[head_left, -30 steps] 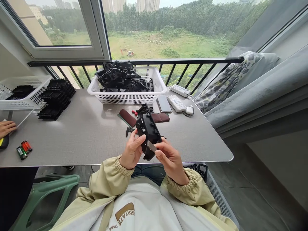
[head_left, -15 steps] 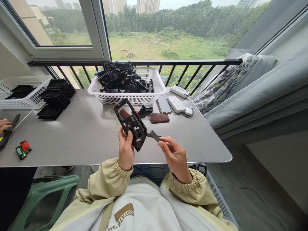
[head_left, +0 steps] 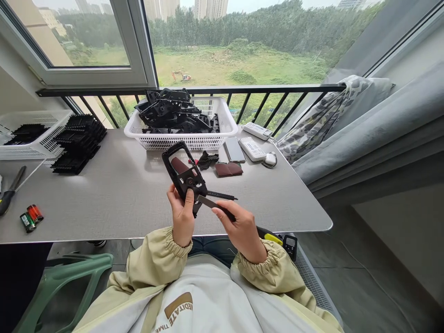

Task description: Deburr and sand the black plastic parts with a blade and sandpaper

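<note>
My left hand [head_left: 182, 215] grips a black plastic frame [head_left: 183, 173] by its lower part, thumb on the front face. The frame is tilted, with a large opening at its top and small cut-outs below. Between thumb and fingers of my right hand [head_left: 243, 231] is a flat grey strip [head_left: 210, 202] with a dark end, like a blade or file. Its tip meets the frame's lower right edge, beside my left thumb; whether it presses there I cannot tell. Behind it a thin black pen-like stick [head_left: 224, 195] lies on the table.
A white basket [head_left: 180, 141] heaped with black plastic parts [head_left: 173, 113] stands at the back. Folded brown sandpaper [head_left: 229, 169], a phone [head_left: 235, 150] and white adapters [head_left: 252, 149] lie right. Black stacked parts [head_left: 78, 143], batteries [head_left: 31, 217] and a black-handled tool [head_left: 10, 194] lie left.
My right hand has moved slightly left and down, bringing the grey strip's tip onto the frame's lower edge. Another person's hand at the far left has gone out of view.
</note>
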Demonstrator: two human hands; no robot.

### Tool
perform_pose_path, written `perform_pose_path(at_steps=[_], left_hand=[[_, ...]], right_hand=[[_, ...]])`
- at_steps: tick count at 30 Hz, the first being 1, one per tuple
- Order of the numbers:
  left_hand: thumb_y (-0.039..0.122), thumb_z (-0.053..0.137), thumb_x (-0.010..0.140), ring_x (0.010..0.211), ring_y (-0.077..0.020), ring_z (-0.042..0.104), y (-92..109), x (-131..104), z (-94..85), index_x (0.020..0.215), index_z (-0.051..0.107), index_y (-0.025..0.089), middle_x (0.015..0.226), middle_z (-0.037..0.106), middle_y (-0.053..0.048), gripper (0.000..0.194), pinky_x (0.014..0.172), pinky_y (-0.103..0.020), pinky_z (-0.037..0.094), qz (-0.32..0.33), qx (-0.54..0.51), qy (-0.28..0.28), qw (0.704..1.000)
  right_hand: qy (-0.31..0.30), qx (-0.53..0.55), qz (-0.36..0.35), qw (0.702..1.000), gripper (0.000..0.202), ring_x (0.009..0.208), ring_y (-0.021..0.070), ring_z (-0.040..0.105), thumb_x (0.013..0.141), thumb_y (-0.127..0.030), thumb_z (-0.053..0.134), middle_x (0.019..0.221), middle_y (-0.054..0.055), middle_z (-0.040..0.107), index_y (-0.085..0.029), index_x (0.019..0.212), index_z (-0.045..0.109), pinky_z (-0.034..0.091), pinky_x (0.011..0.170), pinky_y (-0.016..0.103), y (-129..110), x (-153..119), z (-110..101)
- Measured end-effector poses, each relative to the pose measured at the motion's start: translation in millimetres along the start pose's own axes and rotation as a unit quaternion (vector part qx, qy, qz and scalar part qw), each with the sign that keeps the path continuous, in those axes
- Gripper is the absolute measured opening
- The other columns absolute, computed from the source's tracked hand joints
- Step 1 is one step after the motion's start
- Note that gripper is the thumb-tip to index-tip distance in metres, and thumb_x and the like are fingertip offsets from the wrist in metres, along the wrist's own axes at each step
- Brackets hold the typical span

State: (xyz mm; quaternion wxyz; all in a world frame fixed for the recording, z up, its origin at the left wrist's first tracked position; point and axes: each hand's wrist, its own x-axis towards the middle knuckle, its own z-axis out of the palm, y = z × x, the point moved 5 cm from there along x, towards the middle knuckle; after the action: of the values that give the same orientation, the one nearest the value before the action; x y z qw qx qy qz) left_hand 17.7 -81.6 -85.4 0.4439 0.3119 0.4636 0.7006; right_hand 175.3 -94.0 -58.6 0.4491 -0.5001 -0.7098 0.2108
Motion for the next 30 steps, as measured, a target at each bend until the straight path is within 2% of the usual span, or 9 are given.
perform_pose_path(at_steps=[5,7,10,13,16,19,22,26,30], left_hand=[[0.049,0.066,0.082,0.111,-0.0156,0.060,-1,2,-0.6,0.117,0.045,0.030,0.121,0.060,-0.003,0.045,0.092,-0.026,0.049,-0.012,-0.014,0.004,1.000],[0.046,0.072,0.077,0.109,-0.0149,0.061,0,3,1.0,0.115,0.045,0.030,0.119,0.060,-0.002,0.049,0.091,-0.025,0.049,-0.024,-0.024,0.000,0.999],[0.036,0.085,0.064,0.103,-0.0144,0.064,1,3,4.4,0.116,0.043,0.029,0.115,0.061,-0.002,0.067,0.091,-0.026,0.050,-0.046,-0.029,-0.003,0.999],[0.033,0.087,0.060,0.100,-0.0145,0.064,2,6,3.2,0.115,0.044,0.028,0.113,0.062,-0.002,0.070,0.089,-0.026,0.050,-0.072,-0.044,0.014,0.996],[0.035,0.085,0.061,0.096,-0.0138,0.065,4,17,-6.7,0.112,0.047,0.027,0.112,0.063,-0.002,0.064,0.081,-0.023,0.051,-0.077,-0.064,0.051,0.994],[0.034,0.084,0.061,0.085,-0.0123,0.066,8,32,-19.5,0.107,0.051,0.025,0.103,0.066,-0.001,0.057,0.072,-0.021,0.050,-0.070,-0.070,0.073,0.992],[0.032,0.083,0.063,0.084,-0.0127,0.067,12,48,-27.4,0.104,0.053,0.025,0.101,0.068,0.000,0.051,0.071,-0.023,0.050,-0.062,-0.073,0.062,0.994],[0.023,0.080,0.064,0.081,-0.0137,0.068,13,70,-33.7,0.102,0.055,0.023,0.096,0.069,0.000,0.045,0.072,-0.025,0.051,-0.057,-0.089,0.083,0.991],[0.015,0.073,0.068,0.073,-0.0128,0.067,9,94,-33.2,0.095,0.059,0.020,0.088,0.070,-0.001,0.031,0.068,-0.025,0.050,-0.077,-0.112,0.103,0.985]], right_hand=[[0.052,-0.013,0.033,0.998,0.027,0.061,0.0169,0.063,0.092,-0.043,0.056,0.077,0.005,0.073,-0.020,0.091,0.070,0.050,0.059,0.028,9,2,-5],[0.065,-0.010,0.043,0.997,0.027,0.062,0.0173,0.063,0.093,-0.043,0.055,0.076,0.005,0.072,-0.020,0.091,0.070,0.051,0.061,0.029,14,3,-8],[0.063,-0.011,0.048,0.997,0.028,0.061,0.0169,0.062,0.093,-0.043,0.054,0.075,0.004,0.071,-0.020,0.092,0.069,0.050,0.060,0.029,18,4,-11],[0.048,-0.040,0.039,0.997,0.030,0.066,0.0180,0.064,0.095,-0.043,0.051,0.079,0.005,0.071,-0.019,0.094,0.068,0.050,0.063,0.029,23,7,-13],[-0.014,-0.113,0.043,0.993,0.030,0.078,0.0211,0.067,0.097,-0.040,0.047,0.090,0.008,0.071,-0.018,0.104,0.066,0.051,0.069,0.031,35,18,-11],[-0.148,-0.236,0.077,0.957,0.032,0.094,0.0237,0.066,0.100,-0.030,0.040,0.111,0.011,0.067,-0.018,0.122,0.059,0.050,0.073,0.031,59,37,0],[-0.196,-0.265,0.079,0.941,0.033,0.082,0.0233,0.066,0.097,-0.027,0.045,0.111,0.013,0.064,-0.018,0.125,0.060,0.047,0.065,0.031,78,62,12],[-0.257,-0.284,0.067,0.922,0.041,0.073,0.0190,0.063,0.091,-0.016,0.047,0.114,0.012,0.059,-0.019,0.130,0.058,0.042,0.060,0.029,94,87,39],[-0.300,-0.292,0.057,0.906,0.047,0.079,0.0200,0.063,0.087,-0.012,0.049,0.115,0.011,0.058,-0.019,0.132,0.057,0.041,0.064,0.028,102,97,61]])
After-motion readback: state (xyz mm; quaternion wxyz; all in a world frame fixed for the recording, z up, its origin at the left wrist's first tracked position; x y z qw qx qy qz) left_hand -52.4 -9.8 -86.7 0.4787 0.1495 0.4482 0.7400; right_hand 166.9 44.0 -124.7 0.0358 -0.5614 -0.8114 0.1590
